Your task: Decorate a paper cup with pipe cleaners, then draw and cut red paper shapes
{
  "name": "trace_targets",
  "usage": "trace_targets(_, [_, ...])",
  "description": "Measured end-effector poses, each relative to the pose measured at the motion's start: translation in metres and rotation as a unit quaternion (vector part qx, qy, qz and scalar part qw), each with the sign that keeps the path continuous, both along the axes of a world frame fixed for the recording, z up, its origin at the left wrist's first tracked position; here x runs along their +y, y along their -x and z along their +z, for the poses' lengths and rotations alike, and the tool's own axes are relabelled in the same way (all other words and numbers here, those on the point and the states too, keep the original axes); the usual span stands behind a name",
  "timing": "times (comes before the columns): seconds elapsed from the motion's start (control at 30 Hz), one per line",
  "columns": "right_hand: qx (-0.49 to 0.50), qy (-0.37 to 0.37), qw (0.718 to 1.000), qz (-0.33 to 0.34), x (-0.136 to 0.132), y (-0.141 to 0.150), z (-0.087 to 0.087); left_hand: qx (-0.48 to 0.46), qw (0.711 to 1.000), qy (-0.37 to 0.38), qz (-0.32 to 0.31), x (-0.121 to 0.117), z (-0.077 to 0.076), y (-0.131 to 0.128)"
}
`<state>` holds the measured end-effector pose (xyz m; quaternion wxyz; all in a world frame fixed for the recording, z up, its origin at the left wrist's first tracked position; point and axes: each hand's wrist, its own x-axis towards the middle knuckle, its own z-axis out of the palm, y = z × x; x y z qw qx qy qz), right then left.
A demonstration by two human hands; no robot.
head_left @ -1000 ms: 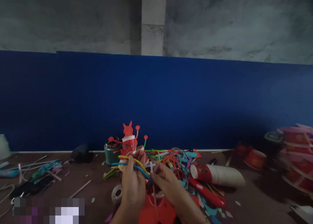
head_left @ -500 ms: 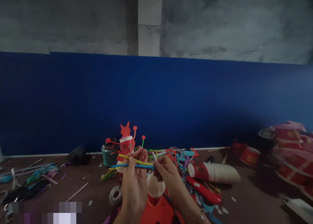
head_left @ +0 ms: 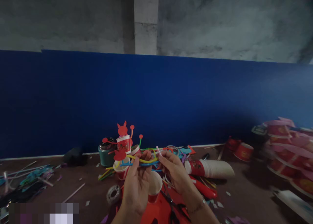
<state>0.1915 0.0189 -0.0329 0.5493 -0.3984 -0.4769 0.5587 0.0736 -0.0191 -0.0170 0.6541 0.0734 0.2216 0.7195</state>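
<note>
My left hand [head_left: 137, 185] is closed around a yellow straw [head_left: 144, 160] and a blue straw [head_left: 130, 164], which lie side by side across its fingers. My right hand [head_left: 175, 170] pinches near their right ends, with a short pale strip [head_left: 158, 150] sticking up from its fingertips. The yellow straw is bowed. Beneath both hands stands an open paper cup [head_left: 155, 181] on a red sheet [head_left: 154, 214]. Just beyond my left hand stands a red paper-cup figure [head_left: 124, 144] with an eared head and straw arms ending in red discs.
A stack of paper cups [head_left: 215, 169] lies on its side at right. A tape roll [head_left: 113, 194] sits left of my left hand, and scissors [head_left: 173, 202] lie below my right. A teal jar [head_left: 106, 155] stands at the back. Red and pink paper pieces [head_left: 281, 149] are piled far right.
The straws were straight and are now bent, the yellow one clearly bowed. My right hand has turned slightly, its fingers now closer to the straws' ends. The view has shifted a little to the right.
</note>
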Motion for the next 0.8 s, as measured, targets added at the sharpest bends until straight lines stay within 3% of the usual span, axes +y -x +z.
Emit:
trace_targets(0.17, [-0.078, -0.060, 0.994, -0.042, 0.002, -0.033, 0.012, 0.029, 0.999, -0.021, -0.020, 0.006, 0.010, 0.022])
trace_targets(0.23, [-0.095, -0.067, 0.993, -0.003, 0.001, -0.049, 0.015, 0.074, 0.996, -0.036, -0.035, 0.011, 0.012, 0.035])
trace_targets(0.3, [-0.106, -0.072, 0.991, 0.048, -0.001, -0.059, 0.016, 0.179, 0.981, -0.040, -0.063, 0.014, 0.012, 0.044])
trace_targets(0.37, [-0.126, -0.068, 0.985, 0.101, -0.005, -0.061, 0.016, 0.314, 0.937, -0.064, -0.140, 0.013, 0.008, 0.045])
trace_targets(0.43, [-0.154, -0.065, 0.975, 0.147, -0.009, -0.056, 0.015, 0.409, 0.867, -0.108, -0.262, 0.008, 0.001, 0.039])
trace_targets(0.5, [-0.180, -0.077, 0.965, 0.177, -0.011, -0.047, 0.013, 0.444, 0.799, -0.144, -0.378, 0.002, -0.008, 0.028])
trace_targets(0.57, [-0.197, -0.091, 0.959, 0.181, -0.011, -0.038, 0.012, 0.427, 0.767, -0.154, -0.454, -0.002, -0.017, 0.015])
trace_targets(0.63, [-0.196, -0.074, 0.964, 0.163, -0.009, -0.030, 0.010, 0.429, 0.783, -0.133, -0.432, 0.000, -0.026, 0.004])
trace_targets(0.8, [-0.122, -0.049, 0.991, -0.008, -0.005, -0.017, 0.012, 0.372, 0.890, -0.053, -0.260, 0.014, -0.039, -0.006])
